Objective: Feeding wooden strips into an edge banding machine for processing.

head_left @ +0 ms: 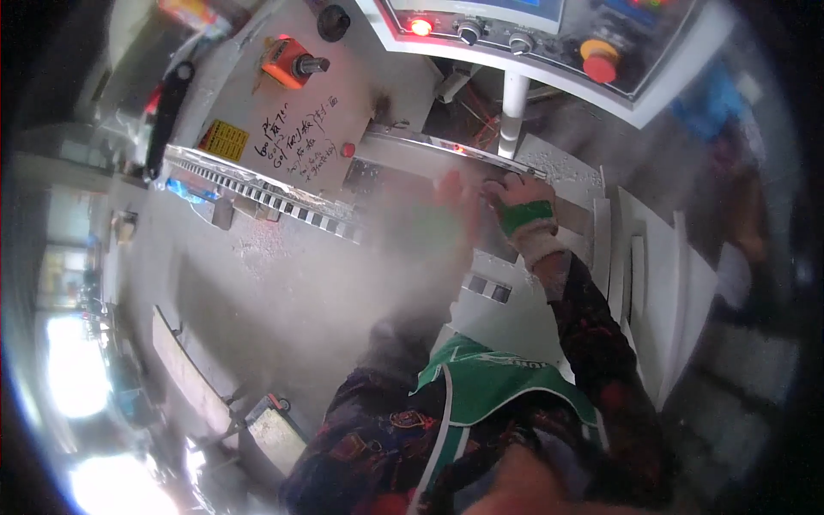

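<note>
Both my hands work side by side on a machine bed below a control panel. A fingertip-baring white glove with a green band covers my right hand; its fingers are bent and pressed down on a piece whose shape they mostly hide. My left hand is beside it, smeared by a hazy patch over the picture, so its fingers cannot be read. Between the hands shows a dark grey flat surface. Just beyond them runs a shiny metal rail with a small red glow on it.
The white-framed control panel carries knobs, a lit red lamp and a red stop button. An orange device sits on the handwritten-on machine cover at left. A black-and-white toothed strip edges the machine. Pale boards stand at right.
</note>
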Motion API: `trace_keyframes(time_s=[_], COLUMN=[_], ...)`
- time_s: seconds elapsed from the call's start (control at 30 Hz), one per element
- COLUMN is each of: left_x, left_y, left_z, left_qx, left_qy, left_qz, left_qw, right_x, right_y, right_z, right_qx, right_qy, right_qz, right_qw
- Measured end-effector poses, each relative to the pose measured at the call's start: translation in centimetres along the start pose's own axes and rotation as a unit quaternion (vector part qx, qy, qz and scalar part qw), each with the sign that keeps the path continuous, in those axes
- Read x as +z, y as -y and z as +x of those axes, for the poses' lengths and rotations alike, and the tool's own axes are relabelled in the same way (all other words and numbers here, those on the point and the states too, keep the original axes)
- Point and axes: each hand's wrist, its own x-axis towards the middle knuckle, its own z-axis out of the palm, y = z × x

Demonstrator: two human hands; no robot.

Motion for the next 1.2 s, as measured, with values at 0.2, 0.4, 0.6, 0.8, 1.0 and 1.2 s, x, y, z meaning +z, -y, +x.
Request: trace_keyframes(time_s=[0.2,0.4,0.6,0.8,1.0,1.2], left_x=[-2.4,-4.6,-4.7,-0.9,-1.8,-2.5], left_y=[-9.8,-12.0,-4.3,-8.1,-9.5,-3.6], left_z=[4.0,6.3,5.0,1.5,3.0,5.2], left_qx=[-0.391,-0.437,-0.277,-0.313,-0.298,-0.312], left_qy=[-0.012,0.059,0.151,0.165,0.161,0.052], left_qz=[-0.349,-0.482,-0.325,-0.365,-0.275,-0.366], left_qw=[0.851,0.757,0.891,0.861,0.900,0.875], right_x=[-2.2,-1.8,0.7,-1.6,2.2,8.9], right_y=[-0.8,-4.9,-2.7,-0.1,-5.3,-6.6], right_z=[-3.7,-8.1,-4.1,-5.5,-18.1,-36.8], right_qx=[0.040,0.053,0.100,0.098,0.358,0.555], right_qy=[-0.063,-0.131,-0.025,-0.078,-0.078,0.144], right_qz=[0.041,0.045,0.111,0.087,0.187,-0.042], right_qw=[0.996,0.989,0.988,0.988,0.912,0.819])
